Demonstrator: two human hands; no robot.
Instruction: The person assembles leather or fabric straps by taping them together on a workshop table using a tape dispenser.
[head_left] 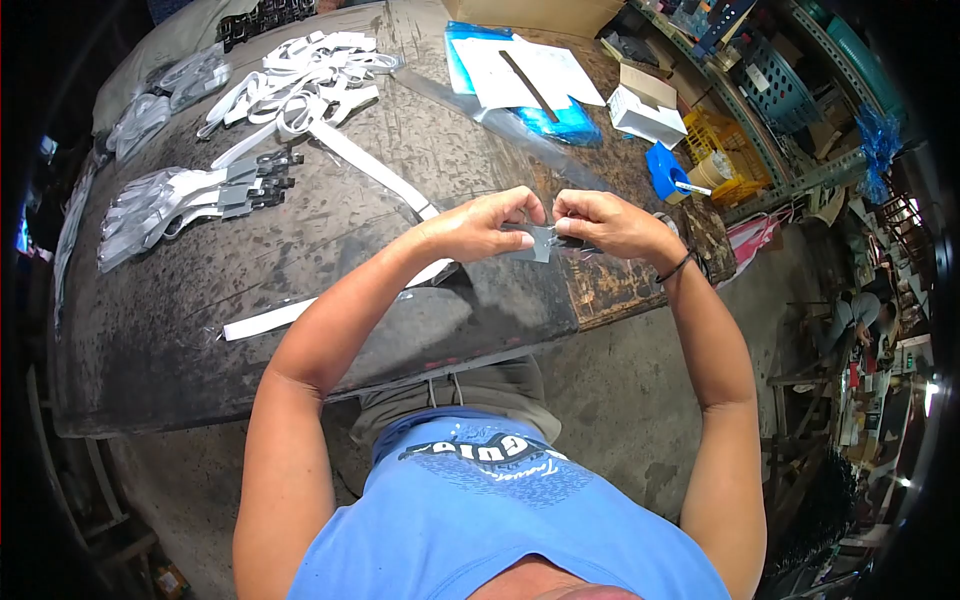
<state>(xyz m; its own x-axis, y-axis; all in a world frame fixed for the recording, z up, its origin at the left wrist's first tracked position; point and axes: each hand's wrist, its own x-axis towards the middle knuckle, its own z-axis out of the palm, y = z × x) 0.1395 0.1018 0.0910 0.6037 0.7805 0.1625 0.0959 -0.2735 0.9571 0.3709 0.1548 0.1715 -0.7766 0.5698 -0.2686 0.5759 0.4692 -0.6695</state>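
Observation:
In the head view, my left hand [488, 224] pinches a flat grey tab [541, 246] between thumb and fingers above the table's near right part. My right hand [612, 228] is closed close beside it, fingertips at the tab's right edge. Something small and dark shows there, but its kind is hidden by the fingers. A white strap [365, 163] runs from a loose pile of white straps [300, 85] and passes behind my left wrist. Another strap end [265, 321] lies on the table left of my left forearm.
Bagged straps with grey tabs and black clips [200, 200] lie on the left of the worn table [160, 340]. At the back are papers [520, 75] on blue plastic, a white box [648, 108] and a blue tape dispenser [668, 172]. Shelving [800, 180] stands right; a person [858, 315] is beyond.

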